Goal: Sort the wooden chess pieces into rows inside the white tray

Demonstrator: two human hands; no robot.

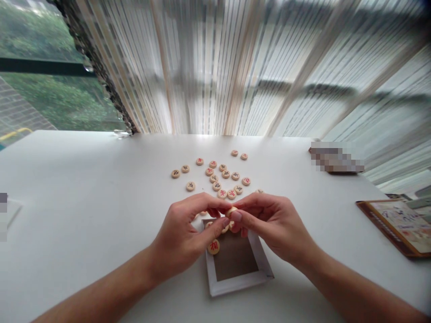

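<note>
A sheer striped curtain (202,67) closes off most of the back of the room, with a window (50,96) and greenery beyond it exposed at far left. Below is a white bench (101,188), smooth and evenly lit. One piece (231,211) is held above the far end of the box (235,283), between the left hand (190,226) and the right hand (281,224). Both hands are closed on it at thumb and fingertips, a grip probably explained by its small, round form; its face cannot be read. The position over the box would presumably catch a slip. The box sits on the near side, within easy reach of both hands; several pieces lie at its far end, and a red-marked piece (213,246) is by its left wall (flat or tilted, not determined). Loose pieces (226,174), marked red or black, lie scattered beyond the hands, some touching, others apart, with no evident order. A brown board (397,226) and a pixelated item (336,158) stand well apart at right, leaving the middle to the pieces.
</note>
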